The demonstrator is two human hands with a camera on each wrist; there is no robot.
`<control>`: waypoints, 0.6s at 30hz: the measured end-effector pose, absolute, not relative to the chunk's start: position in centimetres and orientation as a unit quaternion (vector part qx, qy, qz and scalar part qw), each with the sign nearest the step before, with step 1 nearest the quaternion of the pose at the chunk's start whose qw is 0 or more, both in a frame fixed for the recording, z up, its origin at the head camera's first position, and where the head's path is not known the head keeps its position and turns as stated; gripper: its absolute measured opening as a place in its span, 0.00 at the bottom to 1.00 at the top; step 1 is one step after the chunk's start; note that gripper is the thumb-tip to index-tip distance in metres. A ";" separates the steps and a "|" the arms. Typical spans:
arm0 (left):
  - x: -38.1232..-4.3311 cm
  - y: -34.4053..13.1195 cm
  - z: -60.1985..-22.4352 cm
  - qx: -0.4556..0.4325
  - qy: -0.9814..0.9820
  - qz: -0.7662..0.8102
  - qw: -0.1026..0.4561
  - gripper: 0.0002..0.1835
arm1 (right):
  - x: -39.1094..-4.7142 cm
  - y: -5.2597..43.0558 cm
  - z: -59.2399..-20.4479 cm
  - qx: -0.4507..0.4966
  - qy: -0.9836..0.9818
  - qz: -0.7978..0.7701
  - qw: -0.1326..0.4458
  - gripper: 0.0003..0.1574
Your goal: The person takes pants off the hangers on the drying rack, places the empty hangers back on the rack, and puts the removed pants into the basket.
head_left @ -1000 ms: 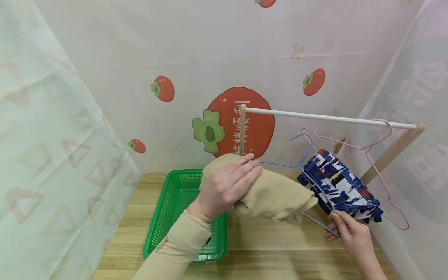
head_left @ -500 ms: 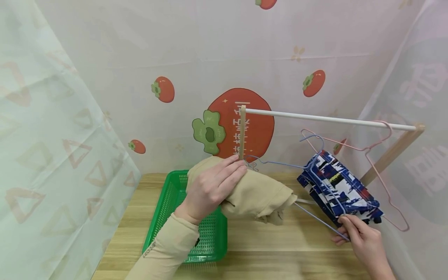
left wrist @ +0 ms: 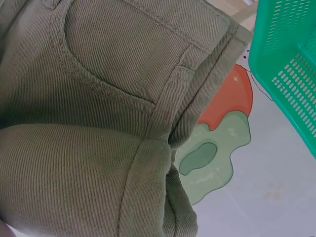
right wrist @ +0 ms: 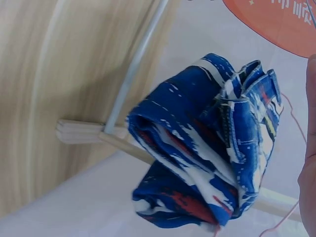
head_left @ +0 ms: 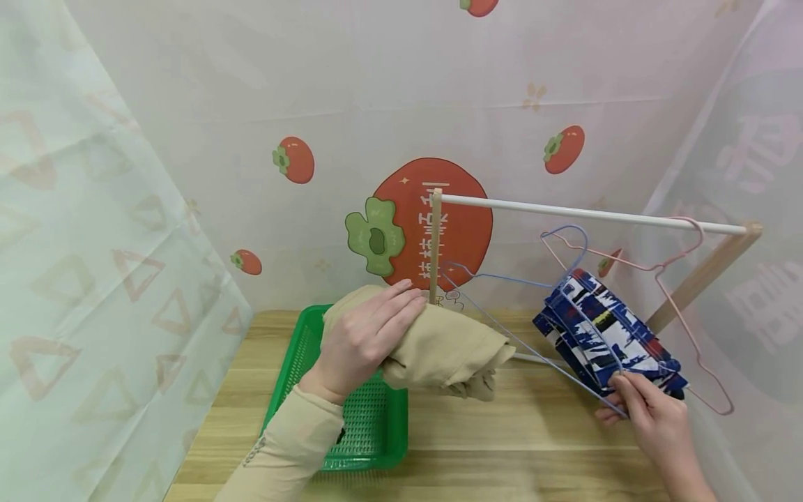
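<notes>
On my head view, the left hand (head_left: 366,338) sits just left of centre, its fingers lying close together across the folded tan shorts (head_left: 448,345) and holding them up; the thumb is hidden. The shorts overlap the far right part of the green basket (head_left: 370,463), which rests on the counter (head_left: 477,446) in the lower left. At lower right, the right hand (head_left: 655,418) pinches a corner of the blue hanger (head_left: 514,279), thumb against fingers with only the wire between. That hanger tilts across the right half, its hook up, passing in front of the blue patterned shorts (head_left: 617,328). Those hang folded on the pink hanger (head_left: 657,265), hooked over the white rail (head_left: 564,210). My left wrist view shows tan cloth filling its left side.
</notes>
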State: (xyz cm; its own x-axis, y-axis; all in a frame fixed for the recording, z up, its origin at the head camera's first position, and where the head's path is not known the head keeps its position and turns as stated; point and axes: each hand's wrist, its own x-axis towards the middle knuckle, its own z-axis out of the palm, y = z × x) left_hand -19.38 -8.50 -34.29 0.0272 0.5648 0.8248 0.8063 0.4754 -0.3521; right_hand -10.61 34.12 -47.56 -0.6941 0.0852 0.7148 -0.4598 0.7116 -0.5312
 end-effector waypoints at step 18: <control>-19.3 -10.9 -35.1 -0.486 -0.710 -0.114 0.497 0.15 | -12.2 33.5 -45.2 0.104 -0.850 0.304 0.417 0.10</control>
State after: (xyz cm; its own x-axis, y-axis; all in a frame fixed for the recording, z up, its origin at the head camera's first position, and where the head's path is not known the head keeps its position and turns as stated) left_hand -19.30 -10.91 -35.14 -0.0338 0.5758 0.8169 0.8030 0.5022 -0.3208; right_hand -12.15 33.53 -45.25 -0.6309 0.0773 0.7720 -0.4295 0.7938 -0.4305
